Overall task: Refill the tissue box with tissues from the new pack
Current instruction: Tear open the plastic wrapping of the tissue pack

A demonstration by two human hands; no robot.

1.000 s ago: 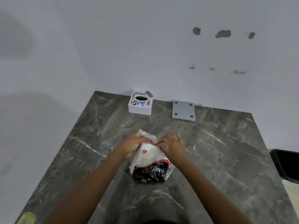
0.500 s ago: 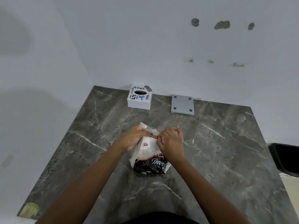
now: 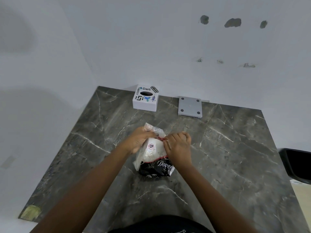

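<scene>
A plastic tissue pack (image 3: 154, 155), clear on top and black with white "Dove" lettering below, lies in the middle of the dark marble table (image 3: 227, 157). My left hand (image 3: 140, 139) grips the pack's upper left part. My right hand (image 3: 179, 146) pinches the plastic at the pack's upper right edge. White tissues show through the clear plastic. The white tissue box (image 3: 146, 97), covered in stickers and with a dark oval opening on top, stands at the table's far edge by the wall, well beyond both hands.
A grey square plate (image 3: 190, 106) with four dark corner dots lies to the right of the tissue box against the wall. A black object (image 3: 296, 163) sits off the table's right edge. White walls close in the far and left sides.
Both hands stay on the pack's top. The right hand has closed tighter on the plastic edge and the pack's top is pulled slightly. The view has shifted a little.
</scene>
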